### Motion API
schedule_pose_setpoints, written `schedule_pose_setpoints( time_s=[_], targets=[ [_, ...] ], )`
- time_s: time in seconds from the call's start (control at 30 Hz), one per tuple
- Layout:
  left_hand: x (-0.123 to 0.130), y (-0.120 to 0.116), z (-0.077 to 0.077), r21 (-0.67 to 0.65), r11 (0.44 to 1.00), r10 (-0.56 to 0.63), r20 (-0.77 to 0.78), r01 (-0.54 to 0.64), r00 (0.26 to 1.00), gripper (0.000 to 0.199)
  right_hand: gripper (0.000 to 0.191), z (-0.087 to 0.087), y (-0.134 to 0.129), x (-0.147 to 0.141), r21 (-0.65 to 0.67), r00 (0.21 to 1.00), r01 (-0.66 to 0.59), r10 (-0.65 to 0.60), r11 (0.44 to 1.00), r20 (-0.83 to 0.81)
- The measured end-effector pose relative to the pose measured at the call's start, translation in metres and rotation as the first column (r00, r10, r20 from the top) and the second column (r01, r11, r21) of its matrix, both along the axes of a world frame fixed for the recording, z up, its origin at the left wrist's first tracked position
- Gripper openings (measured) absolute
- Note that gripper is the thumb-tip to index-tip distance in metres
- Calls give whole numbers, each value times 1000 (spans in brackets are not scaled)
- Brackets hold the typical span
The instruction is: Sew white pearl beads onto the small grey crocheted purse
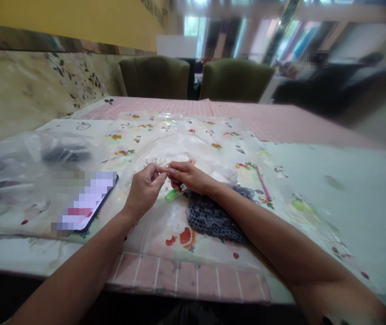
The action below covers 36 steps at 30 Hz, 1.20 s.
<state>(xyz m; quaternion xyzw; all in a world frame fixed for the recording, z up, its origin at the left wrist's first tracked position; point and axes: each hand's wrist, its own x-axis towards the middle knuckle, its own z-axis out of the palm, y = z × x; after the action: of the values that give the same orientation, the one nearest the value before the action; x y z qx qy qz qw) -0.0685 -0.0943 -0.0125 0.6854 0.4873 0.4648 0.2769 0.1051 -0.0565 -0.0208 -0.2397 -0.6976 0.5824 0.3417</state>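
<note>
My left hand point(146, 187) is closed in a pinch, its fingertips meeting those of my right hand point(186, 176) above the table's middle. What the fingertips hold is too small to make out. My right hand is curled, with a green-handled tool point(172, 194) showing just below it; whether the fingers grip it is unclear. Behind the hands, small white beads point(157, 161) lie on a clear plastic bag point(179, 146). Dark grey crocheted work point(213, 219) rests under my right forearm.
A phone point(89, 203) lies left of my left hand, beside a plastic bag point(44, 155) with dark contents. A pink stick point(264, 184) lies to the right. Black scissors point(109, 101) sit at the far left. Two green chairs point(155, 76) point(235, 79) stand beyond the table.
</note>
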Motion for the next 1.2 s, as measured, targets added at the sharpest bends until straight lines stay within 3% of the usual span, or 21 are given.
schedule_pose_setpoints(
  time_s=[0.23, 0.43, 0.77, 1.2],
  targets=[
    [3, -3, -1, 35, 999, 37, -47, -35, 998, 15, 34, -3, 0, -3, -15, 1000, -8, 8, 1000, -10],
    [4, -2, 1, 7, 999, 38, 30, -39, 999, 20, 42, 3, -3, -3, -78, 995, -40, 33, 996, -93],
    [-1, 1, 4, -63, 997, -37, 152, 47, 988, 21, 42, 9, -4, 1, -188, 993, -84, 66, 979, -99],
    [6, -6, 7, -45, 999, -14, 138, 20, 990, 14, 39, 1, -3, -2, -190, 974, -167, 132, 967, -185]
  ],
)
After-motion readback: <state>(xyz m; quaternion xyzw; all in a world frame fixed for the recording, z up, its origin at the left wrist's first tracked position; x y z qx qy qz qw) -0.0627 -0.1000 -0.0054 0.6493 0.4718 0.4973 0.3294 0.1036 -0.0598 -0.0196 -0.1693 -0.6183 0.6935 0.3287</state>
